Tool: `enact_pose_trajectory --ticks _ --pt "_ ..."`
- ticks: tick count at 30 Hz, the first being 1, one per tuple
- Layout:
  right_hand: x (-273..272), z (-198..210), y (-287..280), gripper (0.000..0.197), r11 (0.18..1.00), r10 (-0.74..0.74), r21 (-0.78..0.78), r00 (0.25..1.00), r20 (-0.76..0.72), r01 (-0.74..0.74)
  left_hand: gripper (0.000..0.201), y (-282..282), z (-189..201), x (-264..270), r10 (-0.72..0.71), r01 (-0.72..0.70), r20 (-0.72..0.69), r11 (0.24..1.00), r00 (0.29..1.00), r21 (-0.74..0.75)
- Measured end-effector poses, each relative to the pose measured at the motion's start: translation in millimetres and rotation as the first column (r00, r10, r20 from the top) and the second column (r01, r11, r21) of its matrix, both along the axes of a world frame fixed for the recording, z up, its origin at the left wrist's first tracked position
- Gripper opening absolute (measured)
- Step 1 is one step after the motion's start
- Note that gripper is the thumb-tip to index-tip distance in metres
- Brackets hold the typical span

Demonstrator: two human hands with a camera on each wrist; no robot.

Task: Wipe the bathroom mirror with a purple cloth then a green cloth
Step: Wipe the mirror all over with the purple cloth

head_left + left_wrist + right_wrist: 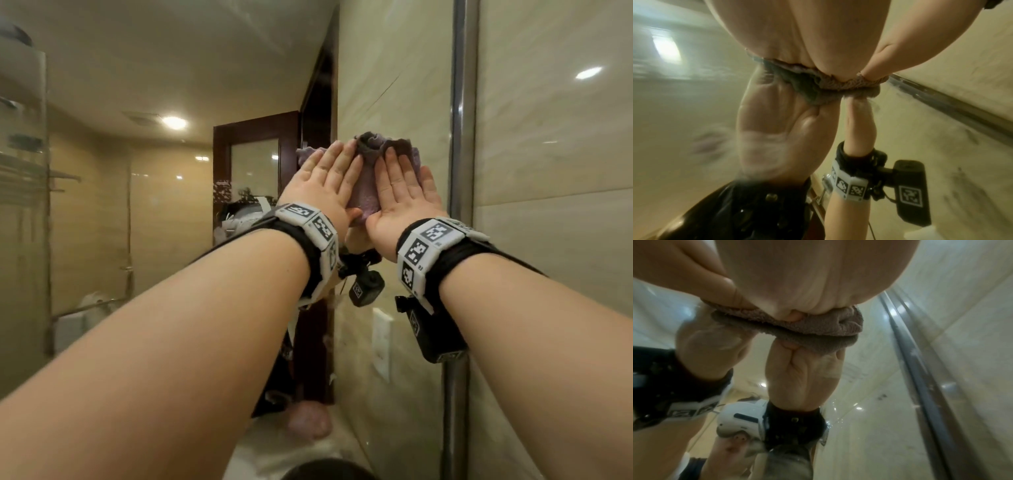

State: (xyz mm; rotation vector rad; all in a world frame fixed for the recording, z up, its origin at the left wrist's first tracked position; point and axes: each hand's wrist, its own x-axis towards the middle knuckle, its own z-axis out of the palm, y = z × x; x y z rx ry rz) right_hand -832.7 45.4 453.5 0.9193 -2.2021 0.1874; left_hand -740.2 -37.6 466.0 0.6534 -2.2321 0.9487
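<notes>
Pressing purple cloth (366,186) flat on mirror (394,85) with left hand (325,178) and right hand (404,198), fingers straight; green-cloth pass remains

Both forearms bare, no sleeves seen. Left hand (329,181) and right hand (404,192) ungloved. Each wrist wrapped in black strap (448,260), topped by band of white blocks (426,246) printed with black-and-white square markers. Small black camera unit (435,337) hung under each wrist, marked with same kind of square pattern; thin black cord seen at left mount.
</notes>
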Motion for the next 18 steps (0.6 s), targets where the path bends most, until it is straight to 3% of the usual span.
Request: enact_pose_trajectory --ticks 11,14,18 --pt "-48 -11 33 0.073 0.989 -0.140 0.045 0.990 0.022 0.139 0.069 32 -9 -60 -0.014 0.016 0.043 0.998 0.999 -0.059" --pt "-48 -11 30 0.075 0.992 -0.119 0.034 0.993 0.016 0.118 0.070 29 -10 -55 -0.024 0.028 0.052 0.996 0.998 -0.085" --pt "-36 -19 22 0.076 1.000 0.015 -0.022 0.998 0.061 -0.014 0.069 16 -16 -37 -0.039 0.042 0.035 0.994 0.999 -0.103"
